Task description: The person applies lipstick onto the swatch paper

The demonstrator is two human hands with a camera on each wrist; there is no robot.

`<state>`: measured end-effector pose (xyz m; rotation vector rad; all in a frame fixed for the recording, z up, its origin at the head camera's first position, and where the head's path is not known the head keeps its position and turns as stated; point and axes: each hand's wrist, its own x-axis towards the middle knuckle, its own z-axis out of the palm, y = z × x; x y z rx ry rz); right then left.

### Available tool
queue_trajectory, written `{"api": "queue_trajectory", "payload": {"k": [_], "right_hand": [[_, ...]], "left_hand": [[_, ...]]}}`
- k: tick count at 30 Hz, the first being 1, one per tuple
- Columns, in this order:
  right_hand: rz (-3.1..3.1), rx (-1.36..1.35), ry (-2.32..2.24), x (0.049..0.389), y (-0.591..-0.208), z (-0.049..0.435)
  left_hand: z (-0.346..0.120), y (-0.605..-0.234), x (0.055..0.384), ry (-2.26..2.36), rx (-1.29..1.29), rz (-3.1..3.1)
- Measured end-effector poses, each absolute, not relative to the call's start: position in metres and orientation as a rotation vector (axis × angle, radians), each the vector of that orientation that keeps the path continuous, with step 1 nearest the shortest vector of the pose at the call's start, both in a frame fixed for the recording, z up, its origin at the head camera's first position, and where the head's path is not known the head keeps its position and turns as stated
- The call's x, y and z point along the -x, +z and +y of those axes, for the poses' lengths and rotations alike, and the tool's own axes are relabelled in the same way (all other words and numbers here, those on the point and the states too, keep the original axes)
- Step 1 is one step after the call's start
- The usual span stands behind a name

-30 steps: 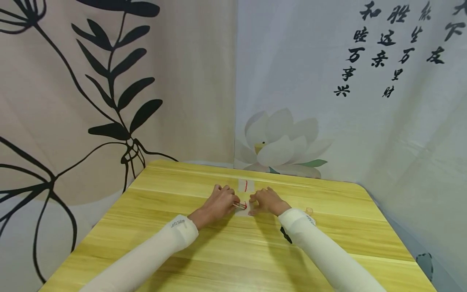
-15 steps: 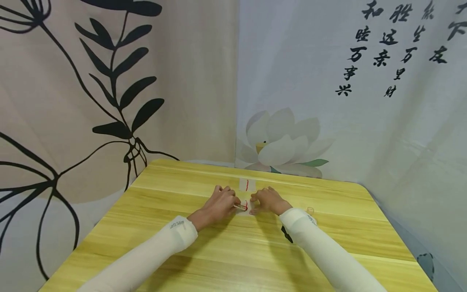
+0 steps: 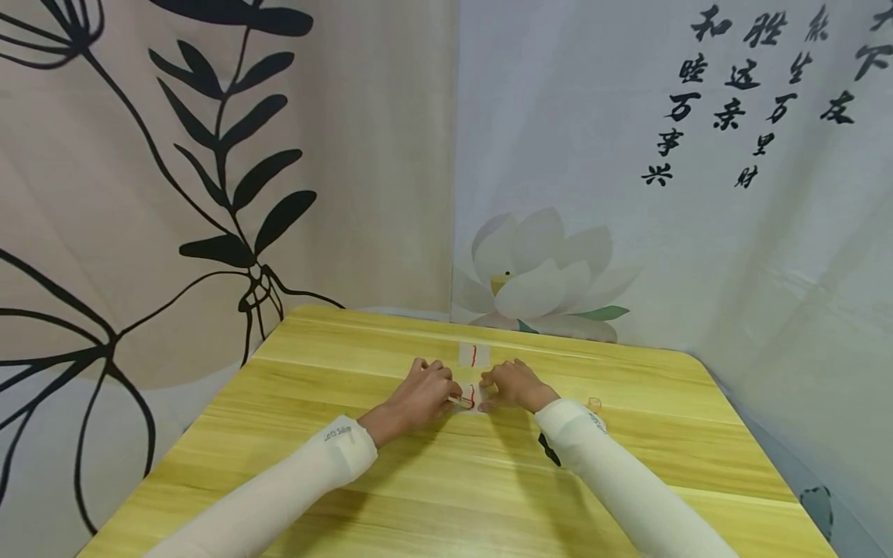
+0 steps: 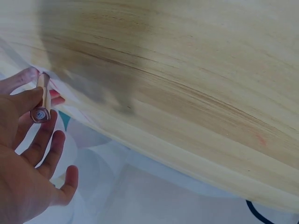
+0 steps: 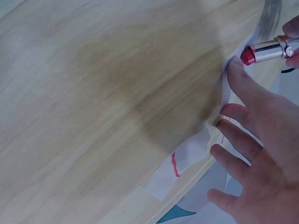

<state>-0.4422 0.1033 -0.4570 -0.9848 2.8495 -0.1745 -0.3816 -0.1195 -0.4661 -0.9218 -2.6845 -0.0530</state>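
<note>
My left hand (image 3: 422, 395) pinches a lipstick (image 5: 268, 51) between thumb and fingers, its other fingers spread loosely in the left wrist view. The red tip meets a small white paper (image 3: 478, 404) on the table, at the lower end of a curved red stroke. At the paper's right side, my right hand (image 3: 516, 385) presses the sheet with its thumb and fingertips, the fingers slightly bent. Just beyond lies a second white paper (image 5: 161, 184) bearing a single red line.
The wood-grain table (image 3: 418, 488) ends at a cloth backdrop (image 3: 391, 194) printed with plants and writing. A small clear object with an orange outline (image 3: 594, 403) lies right of my right hand. A black piece (image 3: 549, 449) shows beneath the right sleeve.
The lipstick tip has moved down the near paper toward me, and the red stroke behind it has grown longer. My right hand stays at the paper's side.
</note>
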Motion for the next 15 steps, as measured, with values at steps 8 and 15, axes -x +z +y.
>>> {"api": "queue_trajectory", "payload": {"k": [8, 15], "right_hand": [[2.844, 0.982, -0.196, 0.4419, -0.4571, 0.1038], [2.85, 0.985, -0.205, 0.4412, -0.4575, 0.1036]], "left_hand": [[-0.1192, -0.4647, 0.377, -0.045, 0.92, -2.684], [-0.1203, -0.4661, 0.3736, -0.051, 0.929, -2.681]]}}
